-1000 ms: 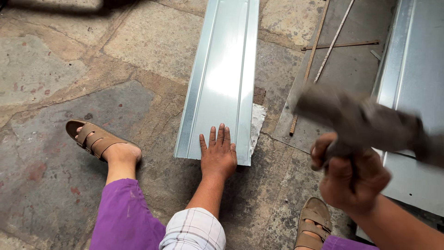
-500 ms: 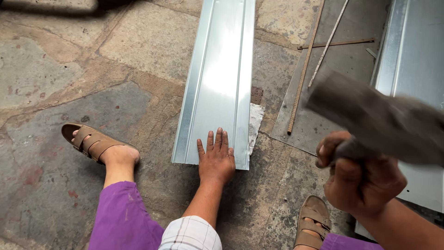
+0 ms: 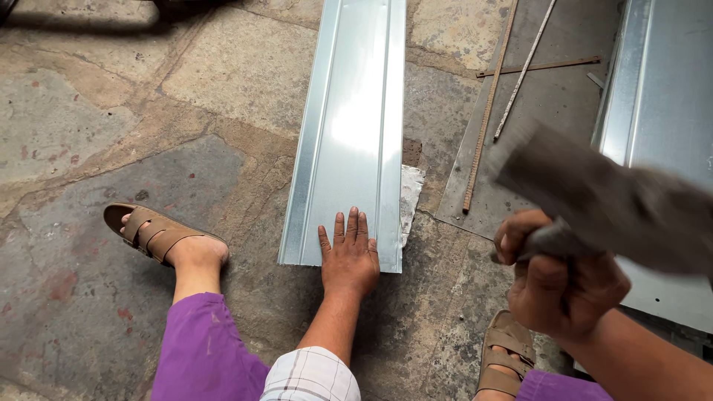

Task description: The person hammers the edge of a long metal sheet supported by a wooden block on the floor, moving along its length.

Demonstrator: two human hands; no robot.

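Sheet (image 3: 349, 126) of ribbed metal lies on the stone floor (image 3: 96, 96) — left hand (image 3: 349, 256) flat, fingers spread, on its near end. Right hand (image 3: 561, 278) grips a blurred mallet (image 3: 601, 197) — fist closed.

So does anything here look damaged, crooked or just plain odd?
Little stands out. A ragged whitish scrap pokes out from under the right edge of the long metal sheet beside a small hole in the stone floor. The left hand lies flat on the sheet's near end; the right hand grips a blurred mallet.
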